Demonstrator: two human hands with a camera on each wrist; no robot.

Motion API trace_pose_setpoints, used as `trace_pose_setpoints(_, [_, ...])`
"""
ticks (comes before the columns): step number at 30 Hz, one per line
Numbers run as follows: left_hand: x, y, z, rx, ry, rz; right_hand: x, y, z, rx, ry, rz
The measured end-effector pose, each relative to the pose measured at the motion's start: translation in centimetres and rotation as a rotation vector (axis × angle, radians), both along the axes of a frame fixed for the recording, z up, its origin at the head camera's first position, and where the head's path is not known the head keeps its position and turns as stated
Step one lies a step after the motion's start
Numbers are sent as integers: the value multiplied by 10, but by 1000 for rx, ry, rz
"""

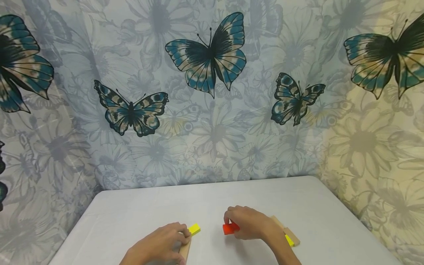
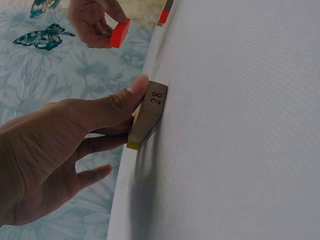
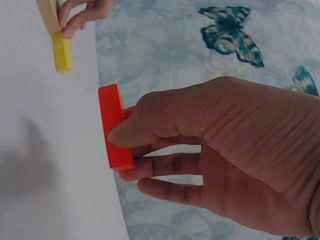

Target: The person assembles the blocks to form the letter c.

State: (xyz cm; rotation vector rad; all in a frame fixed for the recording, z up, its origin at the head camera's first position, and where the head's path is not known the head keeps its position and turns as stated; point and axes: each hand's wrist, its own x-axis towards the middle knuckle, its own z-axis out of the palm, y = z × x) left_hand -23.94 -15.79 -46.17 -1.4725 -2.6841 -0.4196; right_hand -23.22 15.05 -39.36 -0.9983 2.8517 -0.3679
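Observation:
A plain wooden block (image 1: 185, 251) lies along the near left of the white table, and my left hand (image 1: 159, 241) grips it between thumb and fingers. Its end bears the number 28 in the left wrist view. Directly beyond its far end sits a yellow block (image 3: 62, 52), which appears to touch it. My right hand (image 1: 250, 222) pinches a red block (image 3: 114, 130) between thumb and fingers, apart from the yellow block and to its right. A shadow below suggests the red block is held off the tabletop. My left hand partly hides the wooden block.
Wooden pieces (image 1: 293, 236) lie beside another yellow piece (image 1: 289, 240) at the right, partly behind my right forearm. A wood-and-red piece (image 2: 164, 16) shows at the top of the left wrist view. Butterfly-print cloth (image 1: 212, 147) hangs behind the white table (image 1: 212, 195).

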Motion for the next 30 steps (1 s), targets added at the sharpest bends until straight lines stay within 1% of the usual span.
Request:
trace_pose_setpoints(5, [0, 1, 0, -29, -16, 19, 4, -15, -1, 39, -32, 17])
trace_pose_setpoints(10, [-1, 1, 1, -59, -29, 21, 8, -29, -4, 83, -55, 53])
trace_pose_setpoints(16, [-1, 1, 0, -32, -12, -5, 12, -44, -8, 121, -32, 156])
trace_pose_setpoints(18, [-1, 1, 0, -35, -13, -3, 15, -50, -10, 125, -30, 189])
trace_pose_setpoints(22, [0, 1, 1, -34, -53, 15, 18, -58, -14, 99, -118, 212])
trace_pose_setpoints(26, [2, 0, 1, -4, -47, 3, 20, -65, -18, 83, -192, 221])
trace_pose_setpoints(28, [2, -1, 1, 13, -22, -12, 20, -68, -19, 92, -190, 243])
trace_pose_setpoints(30, [2, -1, 1, 25, -16, -19, 22, -71, -19, 100, -186, 263])
